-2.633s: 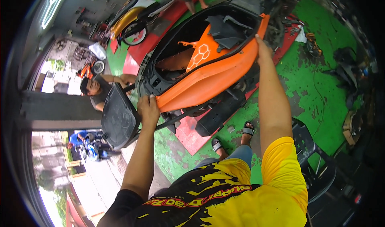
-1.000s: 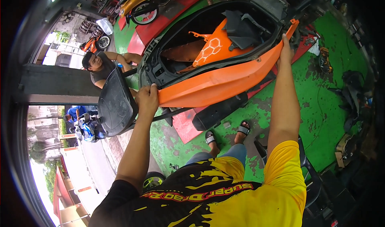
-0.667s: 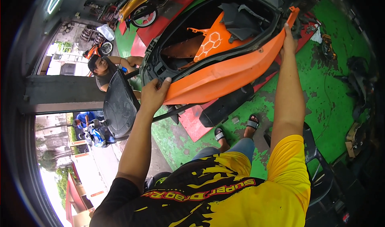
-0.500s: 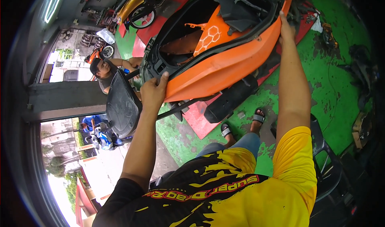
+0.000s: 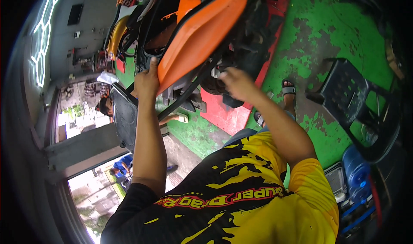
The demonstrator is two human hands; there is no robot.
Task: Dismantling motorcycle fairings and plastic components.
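My left hand grips the lower left end of a long orange body panel, its thumb up on the edge beside a black storage bay. My right hand is off the panel, below it, near a silver part and a black tube on the scooter's underside; it is motion-smeared, so whether it holds anything is unclear. A loose orange piece lies inside the bay. A black plastic lid-like part stands just left of my left forearm.
A dark plastic chair stands on the green floor at right, near blue water bottles. A red platform is under the scooter. A person is partly hidden behind the black part; another in blue is outside. A gold scooter stands behind.
The view has swung, so the panel now sits higher and steeper. My right hand has left the panel's far end and moved down below it. My left hand still grips the near end.
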